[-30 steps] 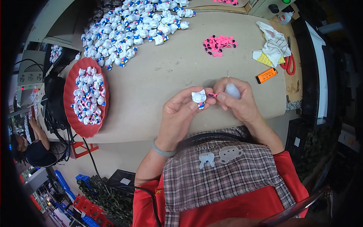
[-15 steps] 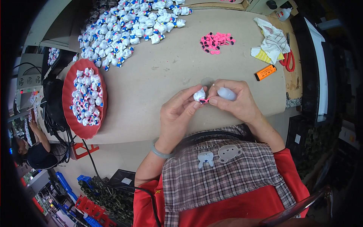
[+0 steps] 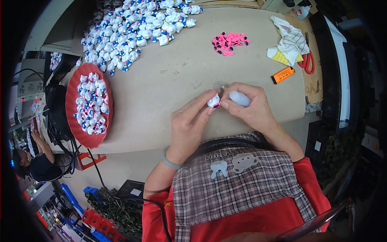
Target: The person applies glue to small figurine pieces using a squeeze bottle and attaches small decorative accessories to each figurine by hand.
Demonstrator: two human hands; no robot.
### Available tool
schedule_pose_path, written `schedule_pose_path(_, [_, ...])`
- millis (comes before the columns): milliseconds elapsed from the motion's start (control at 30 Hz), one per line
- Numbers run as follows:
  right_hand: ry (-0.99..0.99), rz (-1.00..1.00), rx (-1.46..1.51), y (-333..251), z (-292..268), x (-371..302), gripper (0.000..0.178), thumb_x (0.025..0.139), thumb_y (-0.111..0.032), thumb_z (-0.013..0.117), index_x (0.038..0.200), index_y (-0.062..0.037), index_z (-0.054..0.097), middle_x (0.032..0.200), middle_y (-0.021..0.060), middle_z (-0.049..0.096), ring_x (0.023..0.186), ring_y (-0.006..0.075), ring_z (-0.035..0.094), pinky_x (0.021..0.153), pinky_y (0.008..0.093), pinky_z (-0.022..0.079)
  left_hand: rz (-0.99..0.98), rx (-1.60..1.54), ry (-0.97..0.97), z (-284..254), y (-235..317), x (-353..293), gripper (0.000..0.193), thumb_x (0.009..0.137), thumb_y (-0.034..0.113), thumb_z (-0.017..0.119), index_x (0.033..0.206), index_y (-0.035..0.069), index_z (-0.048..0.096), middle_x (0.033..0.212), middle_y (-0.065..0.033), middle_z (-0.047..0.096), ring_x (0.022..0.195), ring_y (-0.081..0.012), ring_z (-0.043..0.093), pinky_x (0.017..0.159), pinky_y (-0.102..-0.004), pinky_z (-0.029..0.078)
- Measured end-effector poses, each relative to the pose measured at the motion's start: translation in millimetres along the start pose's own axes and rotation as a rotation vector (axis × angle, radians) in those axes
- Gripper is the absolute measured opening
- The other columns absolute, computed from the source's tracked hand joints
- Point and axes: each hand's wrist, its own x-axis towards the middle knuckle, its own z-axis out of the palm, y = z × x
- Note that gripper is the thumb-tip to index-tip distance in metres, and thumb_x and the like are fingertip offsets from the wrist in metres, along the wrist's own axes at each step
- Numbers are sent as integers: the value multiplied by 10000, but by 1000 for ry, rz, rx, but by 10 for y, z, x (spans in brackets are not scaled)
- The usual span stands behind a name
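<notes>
My left hand (image 3: 187, 123) pinches a small white figurine (image 3: 212, 100) between thumb and fingers, above the table near its front edge. Against the figurine's side sits a tiny pink-and-black sunglasses piece (image 3: 216, 106), with my right thumb and fingertip at it. My right hand (image 3: 256, 107) is also closed around a translucent white squeeze bottle (image 3: 239, 98), whose thin tip points away from me. Further back on the table lies a small heap of pink sunglasses pieces (image 3: 230, 40), some showing black lenses.
Many white figurines (image 3: 137, 28) with blue parts are heaped at the far left. A red scalloped tray (image 3: 71, 107) at left holds more figurines. To the right are an orange rectangular case (image 3: 283, 75), a cloth (image 3: 291, 42) and red-handled scissors (image 3: 308, 64). Another person (image 3: 40, 161) sits far left.
The pink sunglasses piece, which stuck out between my hands, now lies against the figurine. My right fingertips have moved slightly left, closer to it.
</notes>
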Motion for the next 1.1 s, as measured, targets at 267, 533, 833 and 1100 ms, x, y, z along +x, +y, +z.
schedule_pose_path(267, [140,-151,-72,24,100,-25,124,780,-79,711,819,4,628,735,53,625,678,86,565,616,248,458,68,135,41,22,8,-1,334,812,-13,639,1144,-9,606,1117,-163,645,996,-238,649,819,-301,534])
schedule_pose_path(533, [166,-190,-156,31,140,-36,175,749,-99,752,784,2,613,711,72,610,628,122,575,572,273,458,79,22,88,50,-87,4,281,823,-4,633,1103,-21,612,1077,-154,659,970,-231,654,812,-310,533])
schedule_pose_path(833, [158,-149,-75,91,190,-51,188,748,-104,755,756,3,601,686,62,603,613,104,546,552,262,442,60,-29,72,30,-76,-26,220,851,14,607,1066,-27,620,1039,-147,667,973,-219,643,845,-304,502])
schedule_pose_path(1100, [148,-140,-53,120,214,-40,185,752,-104,752,749,2,601,672,48,595,613,87,526,543,256,433,60,-61,63,18,-116,-18,199,863,24,596,1052,-29,625,1029,-143,666,957,-208,641,841,-297,502])
